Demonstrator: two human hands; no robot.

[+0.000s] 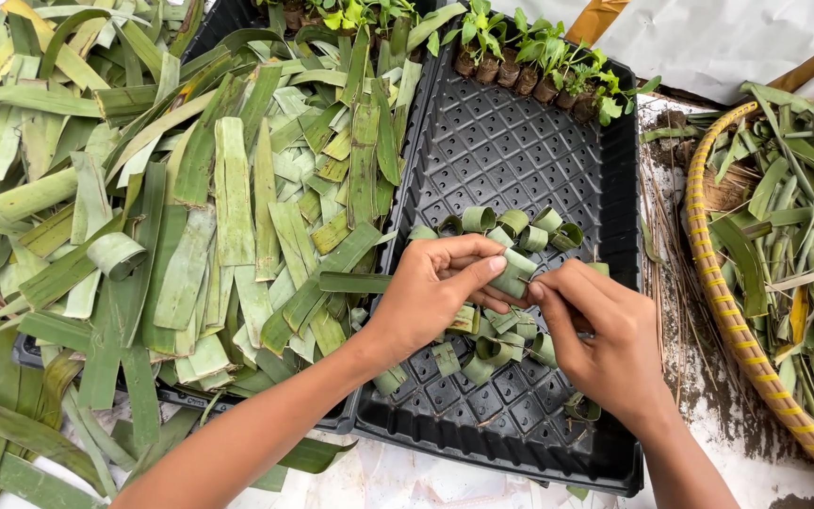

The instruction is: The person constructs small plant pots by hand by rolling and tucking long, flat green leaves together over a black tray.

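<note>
Nearest to us, our left hand (pixel 431 287) pinches a rolled leaf ring (pixel 514 273) between thumb and fingers, while our right hand (pixel 600 330) closes its fingertips on the ring's right edge, possibly on a thin pin we cannot make out, both held just above the black tray (pixel 520 160). If either pinch slackens, we judge the springy strip could uncurl or drop among the finished rings (pixel 520 224) beneath. Beyond lie cut leaf strips (pixel 228 207) left, seedlings (pixel 539 57) far, and a woven basket (pixel 723 283) right.
</note>
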